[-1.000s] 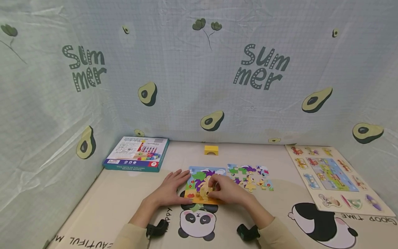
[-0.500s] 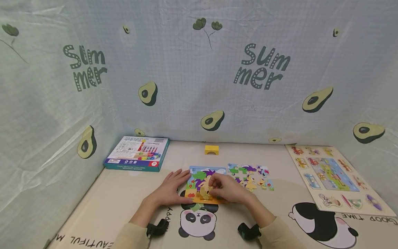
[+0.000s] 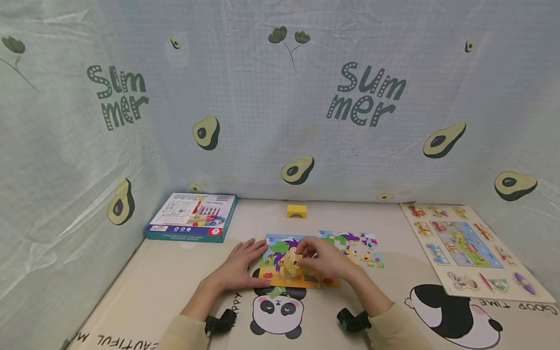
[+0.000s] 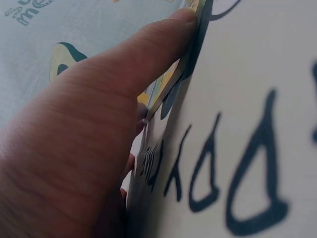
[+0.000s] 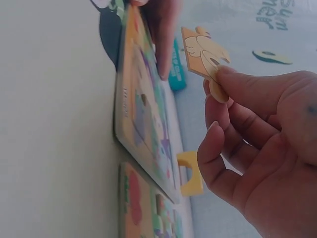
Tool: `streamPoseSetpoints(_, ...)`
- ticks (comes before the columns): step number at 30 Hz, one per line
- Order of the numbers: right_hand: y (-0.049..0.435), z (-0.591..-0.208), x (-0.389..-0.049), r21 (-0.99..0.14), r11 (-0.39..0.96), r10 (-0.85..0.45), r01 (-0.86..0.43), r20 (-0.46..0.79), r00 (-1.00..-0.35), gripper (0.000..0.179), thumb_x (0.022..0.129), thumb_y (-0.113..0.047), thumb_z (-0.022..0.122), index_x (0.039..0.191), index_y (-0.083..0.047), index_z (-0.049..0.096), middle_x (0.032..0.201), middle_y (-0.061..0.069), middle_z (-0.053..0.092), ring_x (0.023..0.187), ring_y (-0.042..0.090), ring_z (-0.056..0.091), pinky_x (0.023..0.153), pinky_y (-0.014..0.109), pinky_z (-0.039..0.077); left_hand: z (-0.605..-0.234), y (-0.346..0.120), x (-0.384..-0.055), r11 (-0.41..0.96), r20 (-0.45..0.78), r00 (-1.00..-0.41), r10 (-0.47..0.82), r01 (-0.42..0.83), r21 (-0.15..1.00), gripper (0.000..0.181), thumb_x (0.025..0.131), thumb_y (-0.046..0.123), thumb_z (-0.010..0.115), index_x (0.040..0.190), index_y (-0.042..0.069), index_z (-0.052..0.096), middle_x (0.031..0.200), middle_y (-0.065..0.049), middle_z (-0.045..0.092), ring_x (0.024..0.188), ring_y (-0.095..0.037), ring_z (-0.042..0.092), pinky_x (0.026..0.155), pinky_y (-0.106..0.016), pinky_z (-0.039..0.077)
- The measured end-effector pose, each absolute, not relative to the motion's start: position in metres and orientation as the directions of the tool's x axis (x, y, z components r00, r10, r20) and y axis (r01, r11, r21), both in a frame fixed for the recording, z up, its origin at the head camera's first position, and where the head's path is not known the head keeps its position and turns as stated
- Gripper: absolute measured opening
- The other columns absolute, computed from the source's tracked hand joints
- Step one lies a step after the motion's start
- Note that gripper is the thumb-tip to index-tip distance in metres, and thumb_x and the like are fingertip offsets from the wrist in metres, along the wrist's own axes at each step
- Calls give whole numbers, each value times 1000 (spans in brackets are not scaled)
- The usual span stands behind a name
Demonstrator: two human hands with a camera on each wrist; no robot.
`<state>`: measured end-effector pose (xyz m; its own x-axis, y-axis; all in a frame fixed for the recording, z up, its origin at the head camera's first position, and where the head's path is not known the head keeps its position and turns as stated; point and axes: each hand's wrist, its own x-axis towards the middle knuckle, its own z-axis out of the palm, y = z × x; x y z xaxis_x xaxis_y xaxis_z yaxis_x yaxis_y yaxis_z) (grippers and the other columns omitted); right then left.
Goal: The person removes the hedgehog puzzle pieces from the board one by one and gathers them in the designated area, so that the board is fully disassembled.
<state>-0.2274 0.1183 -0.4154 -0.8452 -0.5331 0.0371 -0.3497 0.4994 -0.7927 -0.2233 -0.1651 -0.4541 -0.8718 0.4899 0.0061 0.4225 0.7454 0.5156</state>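
Note:
My left hand [image 3: 239, 266] lies with its fingers spread at the left edge of a colourful picture puzzle board [image 3: 273, 236], its thumb touching the lower left corner. In the left wrist view, that thumb [image 4: 168, 37] rests along the board's edge. My right hand [image 3: 327, 258] pinches a yellow-orange wooden puzzle piece [image 5: 198, 49] between thumb and fingers. The piece is held up, tilted, above the board and apart from it. Behind the right hand, several loose puzzle pieces [image 3: 368, 257] lie to the board's right, some partly hidden.
A yellow arch block [image 3: 296, 211] stands behind the board. At the back left lies a flat toy box [image 3: 190, 218]. A large wooden peg puzzle [image 3: 470, 287] lies at the right. A flat piece with a red print [image 3: 329, 281] sits against the board's lower right edge.
My right hand has lifted slightly and shifted to the right with the puzzle piece, uncovering the board's lower right corner and the red-printed piece beside it. My left hand stays in place.

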Motion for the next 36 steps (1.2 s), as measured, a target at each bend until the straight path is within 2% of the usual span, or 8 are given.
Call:
streamPoseSetpoints(18, 153, -407, -234, -775, 510, -491, -374, 95, -866, 9, 96, -10, 70, 101, -11, 62, 88, -1, 61, 81, 19, 58, 69, 28, 54, -456, -164, -227, 743, 22, -868, 496, 438, 506, 99, 77, 63, 76, 155, 11, 42, 162, -4, 33, 152, -33, 14, 121, -57, 5)
streamPoseSetpoints(36, 200, -410, -229, -789, 506, -482, -348, 76, -873, 12, 95, -9, 70, 101, -4, 60, 86, 2, 58, 80, 20, 55, 65, 25, 48, -457, -166, -224, 754, 7, -876, 483, 420, 506, 99, 76, 64, 77, 155, 14, 42, 163, -1, 32, 153, -31, 13, 121, -55, 4)
